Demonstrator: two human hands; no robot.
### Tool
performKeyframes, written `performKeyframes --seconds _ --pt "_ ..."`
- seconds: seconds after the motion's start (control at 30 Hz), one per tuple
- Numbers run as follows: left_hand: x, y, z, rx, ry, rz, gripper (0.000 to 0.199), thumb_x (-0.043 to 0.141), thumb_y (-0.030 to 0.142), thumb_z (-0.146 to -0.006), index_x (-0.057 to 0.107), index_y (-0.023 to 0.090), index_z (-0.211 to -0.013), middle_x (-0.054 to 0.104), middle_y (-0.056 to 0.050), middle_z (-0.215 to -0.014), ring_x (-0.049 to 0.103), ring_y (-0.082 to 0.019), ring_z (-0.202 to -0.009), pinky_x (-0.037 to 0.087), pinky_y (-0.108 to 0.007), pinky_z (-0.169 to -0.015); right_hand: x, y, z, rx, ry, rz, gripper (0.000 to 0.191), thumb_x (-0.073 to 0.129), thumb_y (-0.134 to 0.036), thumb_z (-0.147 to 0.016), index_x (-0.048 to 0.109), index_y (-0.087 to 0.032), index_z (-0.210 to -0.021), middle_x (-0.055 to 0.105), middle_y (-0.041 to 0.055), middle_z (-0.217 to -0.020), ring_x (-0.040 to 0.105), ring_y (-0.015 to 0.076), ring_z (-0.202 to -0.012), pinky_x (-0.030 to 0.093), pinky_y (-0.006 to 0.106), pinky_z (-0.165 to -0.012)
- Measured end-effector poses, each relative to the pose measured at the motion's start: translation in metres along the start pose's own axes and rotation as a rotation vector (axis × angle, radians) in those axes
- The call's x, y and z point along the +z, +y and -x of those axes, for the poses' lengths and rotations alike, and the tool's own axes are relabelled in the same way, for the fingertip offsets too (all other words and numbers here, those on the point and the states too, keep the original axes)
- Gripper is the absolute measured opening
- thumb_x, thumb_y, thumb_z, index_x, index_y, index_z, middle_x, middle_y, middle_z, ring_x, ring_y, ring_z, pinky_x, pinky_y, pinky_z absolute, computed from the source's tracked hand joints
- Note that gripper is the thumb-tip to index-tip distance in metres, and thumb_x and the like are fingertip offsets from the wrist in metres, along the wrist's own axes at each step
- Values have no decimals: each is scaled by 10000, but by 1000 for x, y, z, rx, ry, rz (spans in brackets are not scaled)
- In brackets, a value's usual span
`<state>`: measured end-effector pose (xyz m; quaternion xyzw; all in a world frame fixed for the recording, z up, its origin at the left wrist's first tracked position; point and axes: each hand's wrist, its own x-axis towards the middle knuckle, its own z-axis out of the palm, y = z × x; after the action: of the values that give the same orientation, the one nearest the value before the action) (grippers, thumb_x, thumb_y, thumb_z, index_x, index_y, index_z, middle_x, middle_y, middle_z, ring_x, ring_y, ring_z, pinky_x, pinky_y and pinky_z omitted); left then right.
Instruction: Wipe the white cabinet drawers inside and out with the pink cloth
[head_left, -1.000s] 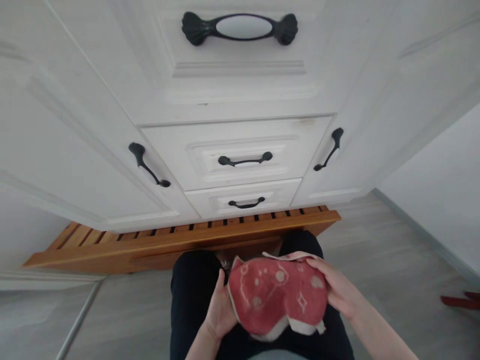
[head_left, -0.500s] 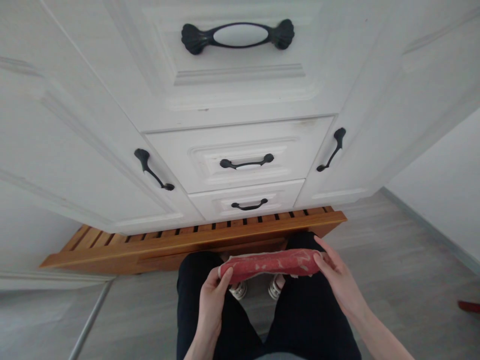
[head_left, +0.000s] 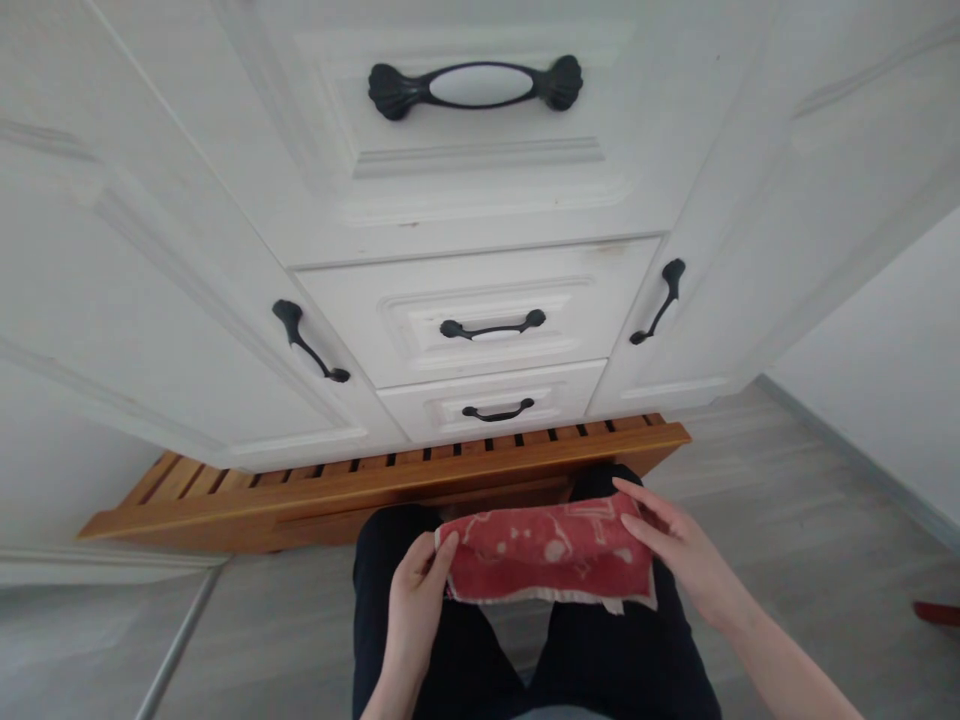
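Observation:
A red cloth (head_left: 547,555) with pale printed figures and a cream edge is stretched flat between my hands, over my dark trousers. My left hand (head_left: 416,605) pinches its left end with thumb and fingers. My right hand (head_left: 679,555) holds its right end, fingers lying along the top. The cloth hangs just in front of a white cabinet.
The white cabinet has three drawers with black handles, the top handle (head_left: 475,86) largest, the lower two handles (head_left: 492,326) smaller, and side doors with black handles (head_left: 307,342). A slatted wooden platform (head_left: 300,485) lies at its foot on grey flooring. A red object (head_left: 937,612) shows at the right edge.
The cloth went from a rounded bundle to a thin edge-on strip, and now lies unfolded wider and flatter between my hands. The hands have stayed on its two ends.

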<state>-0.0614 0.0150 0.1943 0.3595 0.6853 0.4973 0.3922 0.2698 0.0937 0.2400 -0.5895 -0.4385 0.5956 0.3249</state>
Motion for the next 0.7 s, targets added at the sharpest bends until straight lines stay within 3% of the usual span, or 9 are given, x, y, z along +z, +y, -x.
performKeyframes --seconds 0.1,0.17,0.2,0.27,0.3,0.37,0.47,0.57,0.7 --pt "-7 14 7 -146 -122 297 484 809 609 -745 784 228 -1042 730 -46 -964 660 -225 -931 532 -329 -887 0 -9 8 -43 11 -254 772 865 -437 -717 575 -332 -1424 700 54 -1301 687 219 -1093 556 344 -936" --pt "-20 21 12 -204 -138 452 477 830 549 -751 763 270 -1132 733 -42 -1022 663 -207 -907 543 -314 -834 -8 -14 16 -148 16 -358 662 897 -384 -685 663 -370 -1304 748 14 -1104 703 169 -911 564 278 -791" --pt "-28 23 14 -209 -145 480 429 840 533 -744 778 271 -1079 731 -41 -984 658 -197 -859 541 -293 -771 -13 -16 19 -190 -10 -375 531 907 -380 -671 731 -352 -1171 744 1 -940 680 147 -780 545 253 -699" --pt "-40 24 13 -128 -217 424 328 851 521 -731 801 233 -881 703 -48 -875 640 -193 -807 516 -265 -696 -20 -17 22 -231 -99 -383 245 910 -376 -663 751 -265 -813 633 -17 -682 575 114 -593 468 230 -569" --pt "-43 23 11 -59 -276 359 313 851 515 -730 794 215 -795 683 -53 -849 635 -198 -806 508 -263 -689 -21 -16 21 -240 -133 -387 258 903 -361 -668 685 -223 -674 578 -21 -633 534 107 -566 437 228 -547" --pt "-44 23 3 86 -366 222 302 811 493 -782 772 205 -698 650 -56 -859 633 -199 -819 497 -263 -697 -20 -12 13 -241 -115 -388 360 883 -313 -682 564 -186 -574 524 -24 -622 494 100 -572 403 223 -544" --pt "-38 25 -8 256 -369 122 273 707 410 -893 769 231 -697 633 -44 -903 636 -180 -834 491 -263 -747 -14 -6 -4 -260 49 -334 243 873 -292 -667 651 -221 -735 528 -41 -646 492 102 -589 410 215 -560" --pt "-36 28 -14 354 -350 88 210 636 370 -943 810 275 -873 658 -45 -949 650 -194 -907 505 -284 -828 -14 -6 -16 -330 169 -129 396 851 -354 -688 732 -293 -1061 658 -8 -847 595 145 -736 499 265 -687" --pt "-45 27 -15 255 -196 -15 297 674 446 -902 770 309 -1147 723 -54 -1141 665 -238 -1073 513 -329 -960 -21 -16 -18 -421 121 208 301 753 -469 -793 791 -271 -1016 687 77 -1207 634 244 -1087 491 385 -987"
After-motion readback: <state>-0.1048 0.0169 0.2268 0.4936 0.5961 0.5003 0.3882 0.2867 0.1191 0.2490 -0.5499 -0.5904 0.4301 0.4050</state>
